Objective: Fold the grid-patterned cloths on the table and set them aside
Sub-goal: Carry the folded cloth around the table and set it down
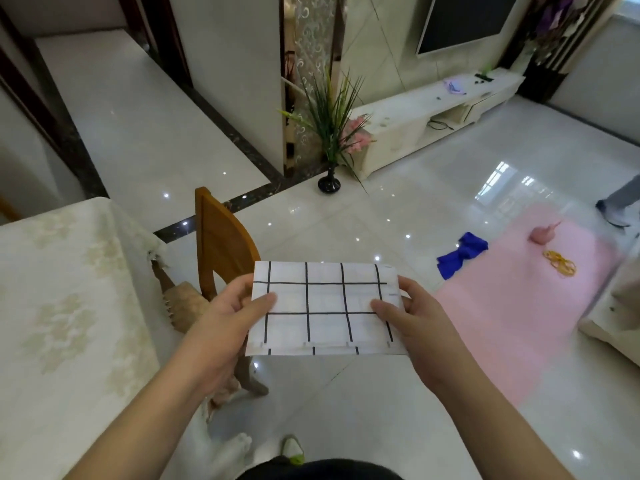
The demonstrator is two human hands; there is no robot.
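Both of your hands hold the grid-patterned cloth (323, 308) in the air in front of you: your left hand (228, 317) pinches its left edge, thumb on top, and your right hand (415, 320) pinches the right edge the same way. The cloth is already a flat, layered rectangle held roughly level over the floor, so the folding of this one looks close to done; another fold or simply setting it aside seems to be what remains. Whether more grid cloths wait is not visible.

Just left of your hands stands a wooden chair (221, 244), its back close to the cloth's left corner, so watch that side when you swing. Further left lies the table (69, 306) under a pale floral cover, with bare surface near you for putting the cloth down. To the right, a pink mat (519, 323) carries a blue cloth (462, 252) at its edge and some yellow rubber bands (559, 264). Shiny tiled floor (363, 220) ahead leaves you open room.
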